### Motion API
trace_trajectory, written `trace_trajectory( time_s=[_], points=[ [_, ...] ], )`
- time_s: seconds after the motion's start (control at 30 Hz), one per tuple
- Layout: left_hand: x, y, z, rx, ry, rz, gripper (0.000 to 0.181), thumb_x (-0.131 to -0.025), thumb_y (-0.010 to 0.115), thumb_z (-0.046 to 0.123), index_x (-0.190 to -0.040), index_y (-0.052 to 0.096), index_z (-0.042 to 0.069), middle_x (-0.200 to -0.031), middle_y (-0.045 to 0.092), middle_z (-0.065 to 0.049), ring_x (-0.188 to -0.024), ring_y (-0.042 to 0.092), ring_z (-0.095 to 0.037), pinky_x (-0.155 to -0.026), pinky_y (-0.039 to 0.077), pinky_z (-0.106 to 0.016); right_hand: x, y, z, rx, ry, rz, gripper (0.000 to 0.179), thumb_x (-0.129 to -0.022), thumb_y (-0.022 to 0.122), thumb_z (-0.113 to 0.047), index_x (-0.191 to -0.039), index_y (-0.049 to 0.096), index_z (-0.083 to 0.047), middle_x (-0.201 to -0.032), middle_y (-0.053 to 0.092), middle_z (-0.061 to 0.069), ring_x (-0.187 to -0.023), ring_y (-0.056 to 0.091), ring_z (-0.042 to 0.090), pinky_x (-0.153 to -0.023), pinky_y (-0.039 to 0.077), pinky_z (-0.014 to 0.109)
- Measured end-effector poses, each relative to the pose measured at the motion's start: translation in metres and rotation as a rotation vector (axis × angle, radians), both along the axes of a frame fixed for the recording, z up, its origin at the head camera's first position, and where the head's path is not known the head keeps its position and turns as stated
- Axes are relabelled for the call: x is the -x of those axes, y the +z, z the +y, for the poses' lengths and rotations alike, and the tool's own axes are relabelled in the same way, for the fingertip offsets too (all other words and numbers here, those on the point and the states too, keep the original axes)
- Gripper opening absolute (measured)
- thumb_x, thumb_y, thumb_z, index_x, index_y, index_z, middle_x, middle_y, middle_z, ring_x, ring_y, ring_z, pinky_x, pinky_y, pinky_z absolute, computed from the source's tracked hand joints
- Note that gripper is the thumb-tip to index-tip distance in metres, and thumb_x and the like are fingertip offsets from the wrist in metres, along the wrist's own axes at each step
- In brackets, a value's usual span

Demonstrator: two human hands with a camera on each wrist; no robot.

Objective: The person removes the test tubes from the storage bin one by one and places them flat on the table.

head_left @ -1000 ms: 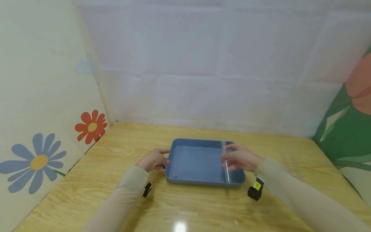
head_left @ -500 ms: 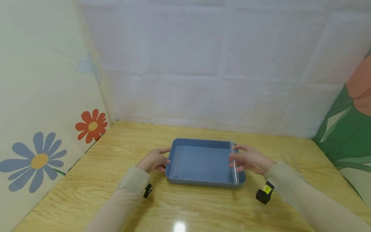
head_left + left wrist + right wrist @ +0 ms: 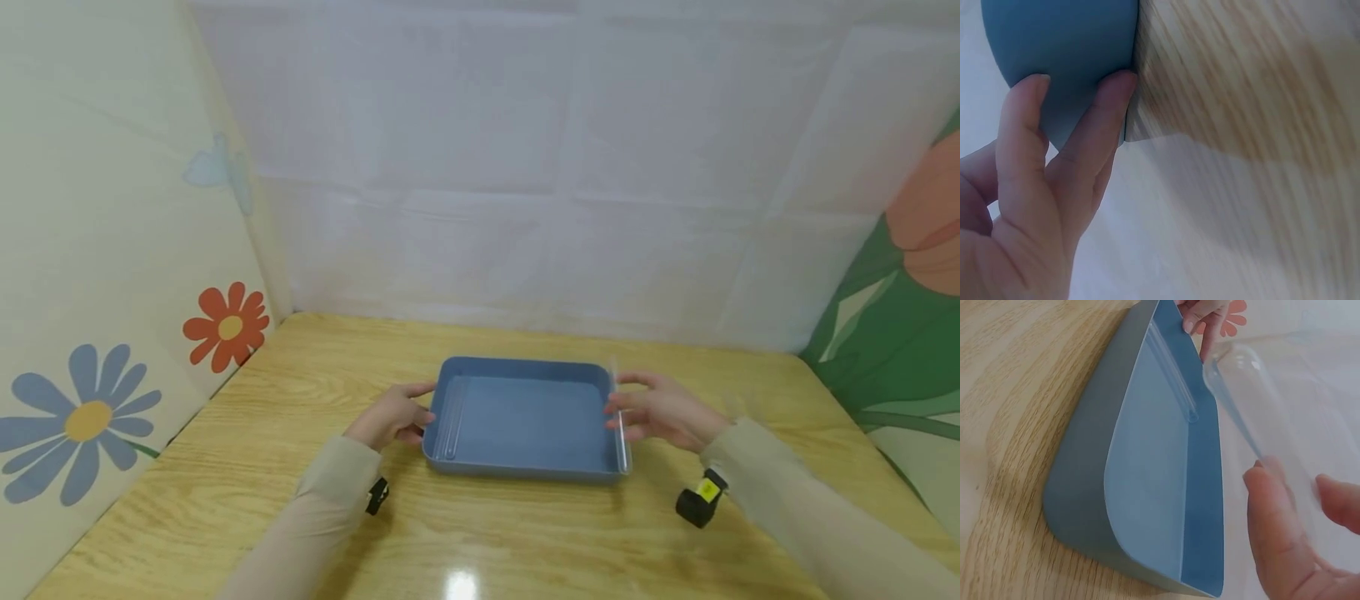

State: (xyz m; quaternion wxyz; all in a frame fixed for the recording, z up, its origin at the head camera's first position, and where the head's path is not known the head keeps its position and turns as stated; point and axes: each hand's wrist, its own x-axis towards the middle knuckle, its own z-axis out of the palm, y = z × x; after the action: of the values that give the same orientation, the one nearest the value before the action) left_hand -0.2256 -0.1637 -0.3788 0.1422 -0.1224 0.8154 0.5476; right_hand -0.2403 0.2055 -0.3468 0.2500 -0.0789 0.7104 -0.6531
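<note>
My right hand pinches a clear test tube between thumb and fingers. It slants along the right wall of the blue tray, overlapping the rim in the head view. From the right wrist, the tube's rounded end shows beyond the fingertips, with the tray to its left. My left hand rests against the tray's left end, its fingertips touching the outer wall. Inside the tray, along the left wall, clear test tubes lie side by side.
The tray stands on a wood-grain table. White cloth hangs behind, with flower-printed panels at the left and right. Behind my right forearm, faint clear shapes lie on the tabletop.
My right hand has carried its test tube rightward, from over the tray's right part to its right wall. My left hand has stayed at the tray's left end.
</note>
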Motion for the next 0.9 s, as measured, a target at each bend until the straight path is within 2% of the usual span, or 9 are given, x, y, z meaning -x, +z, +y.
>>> trace_trajectory(
  time_s=[0.17,0.47,0.67,0.9],
  points=[
    [0.000,0.000,0.001,-0.005,0.001,0.008,0.062,-0.090,0.057,-0.011,-0.148,0.040,0.004,-0.120,0.059,-0.030,-0.061,0.062,-0.016,-0.047,0.051,-0.022,-0.002,0.000,0.009,0.010,-0.004,0.011,0.060,-0.099,0.050,-0.003,-0.144,0.014,0.012,-0.095,0.063,0.012,-0.082,0.068,0.021,-0.070,0.058,0.032],
    [-0.002,0.003,0.002,0.002,-0.008,0.006,0.062,-0.091,0.056,-0.011,-0.148,0.039,0.004,-0.122,0.057,-0.031,-0.064,0.063,-0.017,-0.049,0.052,-0.023,-0.005,0.002,0.022,0.007,-0.011,0.009,0.060,-0.099,0.051,-0.005,-0.144,0.015,0.011,-0.099,0.065,0.013,-0.084,0.068,0.021,-0.071,0.058,0.031],
    [-0.002,0.003,0.002,0.001,-0.012,0.006,0.061,-0.091,0.055,-0.011,-0.148,0.039,0.004,-0.121,0.058,-0.030,-0.065,0.063,-0.017,-0.049,0.052,-0.022,-0.003,0.001,0.027,0.014,-0.012,0.008,0.054,-0.099,0.050,-0.005,-0.142,0.020,0.010,-0.094,0.065,0.009,-0.082,0.067,0.019,-0.068,0.057,0.028],
    [-0.001,0.002,0.002,0.002,-0.003,0.004,0.061,-0.091,0.055,-0.011,-0.148,0.039,0.004,-0.118,0.060,-0.029,-0.065,0.063,-0.016,-0.048,0.052,-0.023,-0.002,0.002,0.035,-0.010,-0.036,0.011,0.064,-0.100,0.051,-0.005,-0.147,0.011,0.011,-0.097,0.066,0.009,-0.082,0.067,0.019,-0.067,0.057,0.028]
  ],
)
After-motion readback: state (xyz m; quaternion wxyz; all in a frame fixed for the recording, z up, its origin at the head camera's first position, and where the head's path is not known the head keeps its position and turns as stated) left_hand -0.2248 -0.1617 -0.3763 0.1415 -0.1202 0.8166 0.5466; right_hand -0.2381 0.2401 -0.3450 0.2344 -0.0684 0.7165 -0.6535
